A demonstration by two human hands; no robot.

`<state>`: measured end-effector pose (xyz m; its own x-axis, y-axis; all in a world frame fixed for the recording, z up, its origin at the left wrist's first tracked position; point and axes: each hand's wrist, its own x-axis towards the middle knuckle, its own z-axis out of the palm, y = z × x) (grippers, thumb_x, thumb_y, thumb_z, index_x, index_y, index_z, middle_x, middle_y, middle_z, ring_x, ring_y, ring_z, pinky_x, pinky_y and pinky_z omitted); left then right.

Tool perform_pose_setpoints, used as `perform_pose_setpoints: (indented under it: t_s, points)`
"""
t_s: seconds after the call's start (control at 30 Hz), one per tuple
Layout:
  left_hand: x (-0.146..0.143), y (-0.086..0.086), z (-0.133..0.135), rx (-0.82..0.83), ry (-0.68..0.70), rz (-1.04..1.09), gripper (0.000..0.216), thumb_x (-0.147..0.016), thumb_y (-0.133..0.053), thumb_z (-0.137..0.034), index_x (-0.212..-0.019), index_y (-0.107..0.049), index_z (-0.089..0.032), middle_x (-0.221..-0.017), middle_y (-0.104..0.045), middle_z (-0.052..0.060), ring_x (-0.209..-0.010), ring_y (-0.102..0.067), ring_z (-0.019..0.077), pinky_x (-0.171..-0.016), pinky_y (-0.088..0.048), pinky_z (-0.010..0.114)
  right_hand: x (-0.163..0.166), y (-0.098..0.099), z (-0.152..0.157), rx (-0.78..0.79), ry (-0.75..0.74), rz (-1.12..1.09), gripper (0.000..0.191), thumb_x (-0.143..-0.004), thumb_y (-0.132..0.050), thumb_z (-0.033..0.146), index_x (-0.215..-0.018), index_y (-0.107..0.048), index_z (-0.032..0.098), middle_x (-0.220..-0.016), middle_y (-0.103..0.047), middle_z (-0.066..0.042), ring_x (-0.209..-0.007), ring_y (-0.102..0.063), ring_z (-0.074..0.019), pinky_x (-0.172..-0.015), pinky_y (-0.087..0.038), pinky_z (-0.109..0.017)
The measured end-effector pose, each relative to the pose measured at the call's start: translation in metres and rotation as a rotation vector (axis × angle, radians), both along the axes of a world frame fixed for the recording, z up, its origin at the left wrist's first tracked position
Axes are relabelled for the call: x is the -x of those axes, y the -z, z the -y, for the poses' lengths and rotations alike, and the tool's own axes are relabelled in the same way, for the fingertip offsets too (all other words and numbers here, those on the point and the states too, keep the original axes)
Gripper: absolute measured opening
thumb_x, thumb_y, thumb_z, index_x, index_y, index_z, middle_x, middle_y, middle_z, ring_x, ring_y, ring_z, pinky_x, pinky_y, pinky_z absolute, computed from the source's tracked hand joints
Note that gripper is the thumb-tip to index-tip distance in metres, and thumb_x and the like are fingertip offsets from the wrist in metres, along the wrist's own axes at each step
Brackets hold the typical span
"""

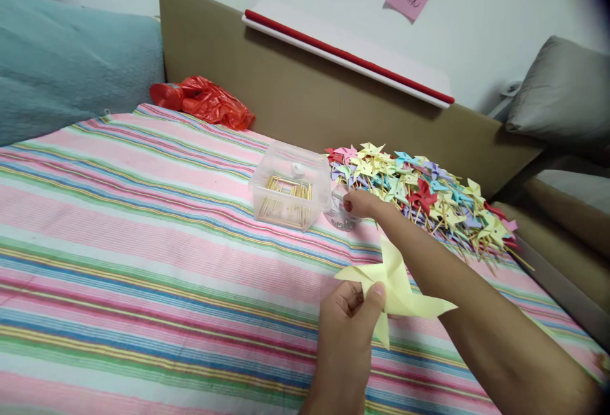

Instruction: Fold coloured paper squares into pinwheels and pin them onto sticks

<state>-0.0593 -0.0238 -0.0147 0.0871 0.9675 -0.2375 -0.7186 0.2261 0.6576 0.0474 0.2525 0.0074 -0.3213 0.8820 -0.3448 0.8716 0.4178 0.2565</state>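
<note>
Between the thumb and fingers of my left hand (pixel 350 323) is a pale yellow paper pinwheel (pixel 395 285), its blades folded in and no stick visible on it. My right hand (pixel 361 203) is stretched forward at a small clear container (pixel 340 219) holding tiny shiny pieces. Its fingers are curled at the container's rim, and whatever they pinch is hidden. Just left of that container stands a clear plastic box (pixel 281 217) with several thin wooden sticks (pixel 288 196) inside.
A large heap of colourful pinwheels on sticks (pixel 424 196) lies right of my right hand. A red plastic bag (pixel 214 103) rests by the brown headboard (pixel 204 34). Striped cloth (pixel 143 262) covers the bed. Grey cushions (pixel 562 91) are at the right.
</note>
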Motion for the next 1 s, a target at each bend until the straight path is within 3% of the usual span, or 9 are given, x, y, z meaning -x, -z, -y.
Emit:
perform_pose_setpoints:
  t_s: [0.17,0.3,0.4,0.5,0.67,0.87,0.93,1.0]
  points:
    - [0.001,-0.002,0.001,0.008,-0.005,0.02,0.047,-0.067,-0.084,-0.059,-0.069,-0.068,-0.015,-0.065,-0.056,0.001,-0.059,-0.039,0.0102,-0.056,-0.029,0.024,0.003,0.003,0.0,-0.04,0.001,-0.061,0.023,-0.098,-0.064,0.035,-0.112,-0.066,0.017,-0.113,-0.068,-0.007,-0.097,-0.067,-0.0199,-0.085,-0.058,-0.039]
    - [0.003,-0.001,0.0,0.01,-0.015,0.019,0.043,-0.07,-0.084,-0.055,-0.072,-0.071,-0.014,-0.071,-0.063,0.004,-0.064,-0.049,0.0122,-0.06,-0.036,0.023,0.001,-0.013,0.007,-0.138,-0.018,-0.218,0.02,-0.096,-0.065,0.033,-0.105,-0.065,0.015,-0.102,-0.069,-0.005,-0.089,-0.066,-0.0187,-0.081,-0.055,-0.036]
    - [0.011,-0.004,-0.007,0.002,-0.056,-0.007,0.037,-0.074,-0.083,-0.048,-0.074,-0.072,-0.014,-0.072,-0.067,0.004,-0.067,-0.055,0.0129,-0.063,-0.041,0.023,-0.022,-0.037,0.037,-0.239,-0.042,-0.387,0.014,-0.093,-0.061,0.02,-0.106,-0.059,0.017,-0.097,-0.07,-0.006,-0.087,-0.065,-0.0186,-0.078,-0.049,-0.03]
    - [0.02,-0.012,-0.015,0.009,-0.121,0.014,0.033,-0.072,-0.086,-0.042,-0.085,-0.076,-0.013,-0.083,-0.073,0.005,-0.076,-0.063,0.0143,-0.072,-0.049,0.024,-0.063,-0.047,0.096,-0.255,-0.047,-0.516,0.011,-0.091,-0.057,0.018,-0.101,-0.054,0.02,-0.093,-0.07,-0.004,-0.083,-0.064,-0.0182,-0.072,-0.045,-0.027]
    - [0.02,-0.022,-0.019,-0.015,-0.147,-0.015,0.036,-0.07,-0.089,-0.037,-0.095,-0.078,-0.014,-0.1,-0.077,0.007,-0.086,-0.069,0.0143,-0.078,-0.054,0.023,-0.126,-0.015,0.193,-0.134,0.013,-0.616,0.009,-0.085,-0.057,0.016,-0.087,-0.053,0.024,-0.079,-0.067,0.001,-0.069,-0.062,-0.0163,-0.063,-0.043,-0.025]
    - [0.003,-0.02,-0.015,-0.048,-0.13,-0.101,0.025,-0.077,-0.084,-0.032,-0.095,-0.077,-0.017,-0.109,-0.076,0.007,-0.095,-0.07,0.0159,-0.085,-0.057,0.025,-0.152,0.016,0.224,-0.27,0.13,-0.732,0.008,-0.086,-0.059,0.018,-0.088,-0.054,0.024,-0.08,-0.067,0.001,-0.072,-0.063,-0.0185,-0.065,-0.046,-0.028]
    - [-0.002,-0.02,-0.016,-0.053,-0.139,-0.12,0.023,-0.077,-0.085,-0.03,-0.093,-0.077,-0.016,-0.109,-0.076,0.007,-0.096,-0.07,0.0159,-0.084,-0.057,0.024,-0.157,0.021,0.235,-0.384,0.18,-0.784,0.005,-0.094,-0.055,0.027,-0.097,-0.054,0.023,-0.092,-0.069,-0.004,-0.084,-0.065,-0.0218,-0.074,-0.049,-0.032]
    - [-0.007,-0.02,-0.019,-0.068,-0.156,-0.125,0.024,-0.076,-0.086,-0.03,-0.093,-0.078,-0.015,-0.107,-0.076,0.006,-0.095,-0.07,0.0152,-0.082,-0.057,0.022,-0.16,0.03,0.251,-0.479,0.219,-0.834,0.017,-0.101,-0.047,0.033,-0.109,-0.055,0.021,-0.108,-0.069,-0.009,-0.101,-0.065,-0.025,-0.086,-0.05,-0.039]
